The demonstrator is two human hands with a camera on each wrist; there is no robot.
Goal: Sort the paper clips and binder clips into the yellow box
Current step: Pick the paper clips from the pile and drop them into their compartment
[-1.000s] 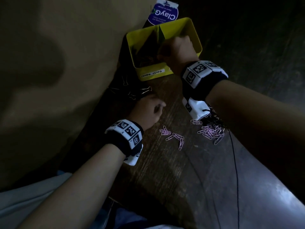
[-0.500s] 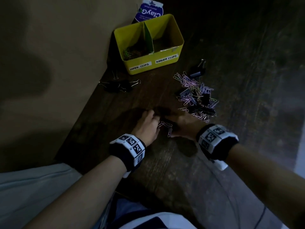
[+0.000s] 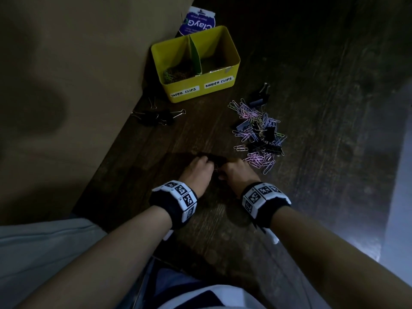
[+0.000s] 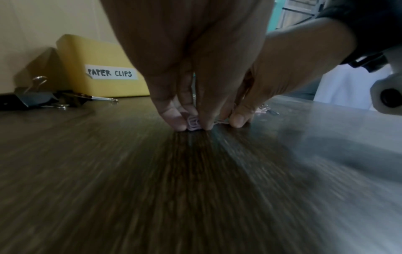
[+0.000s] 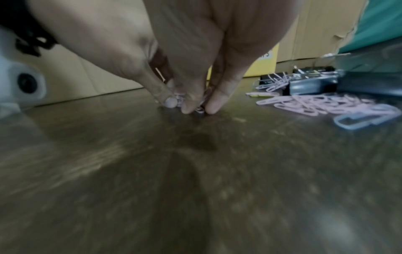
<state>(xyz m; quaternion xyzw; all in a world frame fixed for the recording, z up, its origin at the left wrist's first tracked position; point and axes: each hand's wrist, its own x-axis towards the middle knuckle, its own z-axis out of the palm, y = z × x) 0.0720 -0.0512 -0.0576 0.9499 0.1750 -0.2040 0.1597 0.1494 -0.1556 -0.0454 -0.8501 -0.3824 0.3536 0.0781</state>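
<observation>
A yellow box [image 3: 196, 85] with a green divider stands at the back by the wall, labelled PAPER CLIPS on the left and BINDER CLIPS on the right; the left compartment holds paper clips. Both hands meet on the table in front of me. My left hand [image 3: 198, 172] pinches pink paper clips [image 4: 193, 122] between thumb and fingertips on the wood. My right hand [image 3: 234, 172] pinches more pink paper clips [image 5: 199, 109] right beside it. A mixed pile of coloured paper clips and black binder clips [image 3: 258, 134] lies to the right of my hands.
Black binder clips [image 3: 158, 118] lie left of the box along the brown wall [image 3: 66, 85]. A purple clay packet [image 3: 197, 23] stands behind the box. The dark wooden table [image 3: 223, 219] ends at a pale edge on the right.
My right hand left the box and came down to the table beside my left. Both hands closed together over the small group of pink clips, which is now hidden under the fingers.
</observation>
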